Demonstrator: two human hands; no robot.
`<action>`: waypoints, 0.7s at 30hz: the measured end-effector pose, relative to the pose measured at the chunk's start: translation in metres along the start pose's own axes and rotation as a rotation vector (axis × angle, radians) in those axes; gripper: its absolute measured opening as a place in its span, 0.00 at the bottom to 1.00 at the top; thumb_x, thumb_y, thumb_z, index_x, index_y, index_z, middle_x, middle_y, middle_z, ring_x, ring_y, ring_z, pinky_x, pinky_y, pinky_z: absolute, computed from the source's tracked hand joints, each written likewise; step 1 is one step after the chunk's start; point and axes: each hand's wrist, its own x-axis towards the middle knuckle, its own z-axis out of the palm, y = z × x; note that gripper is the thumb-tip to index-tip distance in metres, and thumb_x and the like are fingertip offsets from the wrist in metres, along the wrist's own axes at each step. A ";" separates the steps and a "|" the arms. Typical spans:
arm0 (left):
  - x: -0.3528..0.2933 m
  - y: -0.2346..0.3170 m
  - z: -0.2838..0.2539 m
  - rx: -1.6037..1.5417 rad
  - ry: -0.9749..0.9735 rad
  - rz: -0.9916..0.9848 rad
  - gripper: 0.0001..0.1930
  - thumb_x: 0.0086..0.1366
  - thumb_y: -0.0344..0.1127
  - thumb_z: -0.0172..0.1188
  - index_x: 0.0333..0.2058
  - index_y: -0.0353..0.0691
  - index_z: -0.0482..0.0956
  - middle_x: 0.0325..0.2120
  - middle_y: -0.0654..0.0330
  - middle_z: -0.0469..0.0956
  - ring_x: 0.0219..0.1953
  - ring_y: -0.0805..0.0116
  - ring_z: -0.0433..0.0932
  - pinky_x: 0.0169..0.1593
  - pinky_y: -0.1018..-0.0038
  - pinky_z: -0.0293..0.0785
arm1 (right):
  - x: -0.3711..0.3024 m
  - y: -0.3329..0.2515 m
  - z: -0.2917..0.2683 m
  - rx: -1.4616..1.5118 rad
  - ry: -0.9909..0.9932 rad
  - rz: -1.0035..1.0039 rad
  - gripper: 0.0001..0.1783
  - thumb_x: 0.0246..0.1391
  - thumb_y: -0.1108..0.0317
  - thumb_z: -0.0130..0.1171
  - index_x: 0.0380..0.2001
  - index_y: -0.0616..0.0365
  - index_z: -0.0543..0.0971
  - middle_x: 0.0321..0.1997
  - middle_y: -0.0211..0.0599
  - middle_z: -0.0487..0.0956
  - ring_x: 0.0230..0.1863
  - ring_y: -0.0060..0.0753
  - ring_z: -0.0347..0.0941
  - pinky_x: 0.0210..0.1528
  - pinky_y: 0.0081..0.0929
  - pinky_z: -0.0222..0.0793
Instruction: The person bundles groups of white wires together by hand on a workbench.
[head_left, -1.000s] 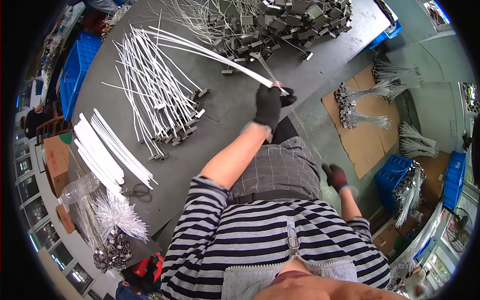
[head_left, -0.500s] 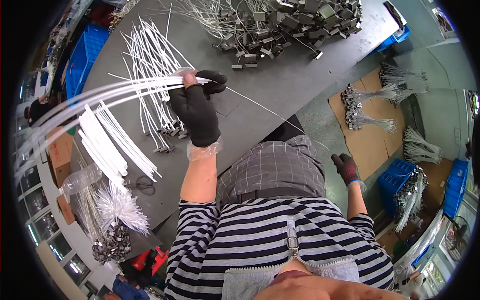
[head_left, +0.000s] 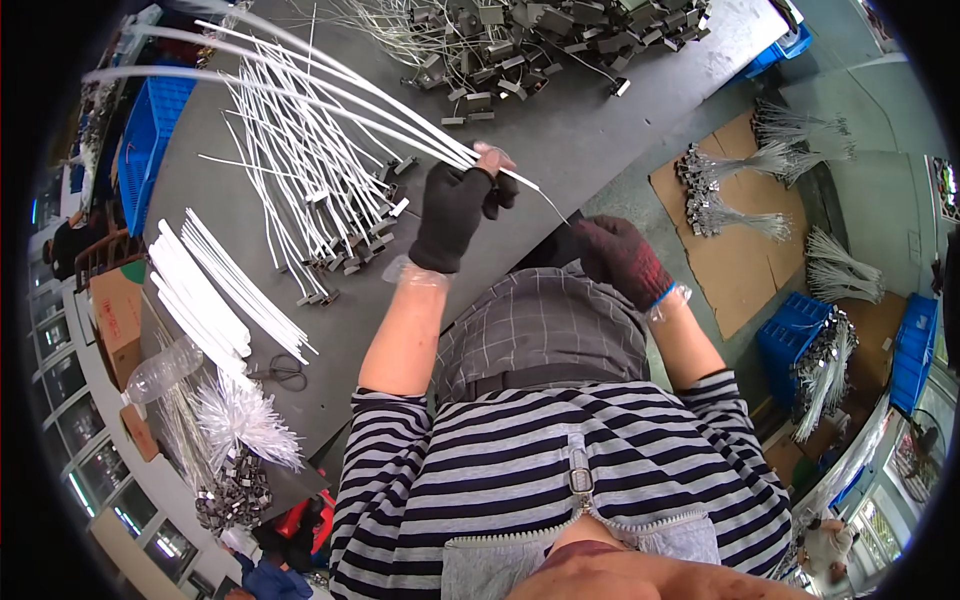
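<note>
My left hand (head_left: 450, 215), in a black glove with bare fingertips, is closed around several long white tubes (head_left: 400, 118) that fan out to the upper left. One tube's end points right past the fingers, and a thin wire (head_left: 552, 204) runs from it. Over the table's near right edge, my right hand (head_left: 622, 258) in a dark red and black glove is closed on that wire's other end. Left of my left hand lie white-sleeved wires (head_left: 290, 130) with small grey metal blocks (head_left: 365, 245) at their lower ends.
A heap of grey metal blocks with wires (head_left: 560, 45) covers the table's far side. At left lie bundles of white tubes (head_left: 195, 295), scissors (head_left: 285, 375) and a plastic bottle (head_left: 165, 370). Wire bundles lie on floor cardboard (head_left: 735, 270), near a blue crate (head_left: 790, 330).
My left hand has moved right with the tubes, which now slant more steeply. My right hand has come up and in toward it. More sleeved wires lie spread on the table.
</note>
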 end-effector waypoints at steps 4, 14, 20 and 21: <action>-0.011 -0.011 0.009 -0.016 -0.083 -0.015 0.13 0.69 0.39 0.53 0.30 0.37 0.79 0.18 0.62 0.76 0.19 0.76 0.74 0.22 0.81 0.64 | 0.013 -0.008 0.008 0.241 -0.070 0.051 0.19 0.62 0.51 0.53 0.34 0.58 0.77 0.19 0.24 0.67 0.19 0.17 0.62 0.21 0.17 0.56; -0.030 -0.009 0.024 0.006 0.052 -0.032 0.11 0.68 0.34 0.56 0.28 0.36 0.79 0.13 0.64 0.73 0.14 0.79 0.68 0.20 0.80 0.60 | 0.029 -0.038 0.049 0.184 -0.098 -0.207 0.27 0.67 0.45 0.38 0.52 0.52 0.74 0.37 0.32 0.76 0.33 0.19 0.72 0.32 0.18 0.67; -0.039 -0.003 -0.004 0.080 0.124 -0.053 0.14 0.68 0.36 0.55 0.23 0.38 0.78 0.11 0.65 0.72 0.12 0.79 0.66 0.17 0.79 0.58 | 0.052 -0.035 0.080 0.287 -0.190 -0.024 0.28 0.65 0.42 0.41 0.54 0.49 0.73 0.41 0.33 0.77 0.33 0.21 0.72 0.29 0.18 0.64; -0.038 -0.001 -0.010 0.083 0.164 -0.071 0.14 0.68 0.37 0.56 0.23 0.38 0.78 0.10 0.65 0.71 0.11 0.79 0.66 0.17 0.79 0.57 | 0.057 -0.036 0.080 0.329 -0.247 0.041 0.26 0.65 0.44 0.43 0.53 0.50 0.74 0.42 0.33 0.78 0.33 0.22 0.72 0.28 0.18 0.64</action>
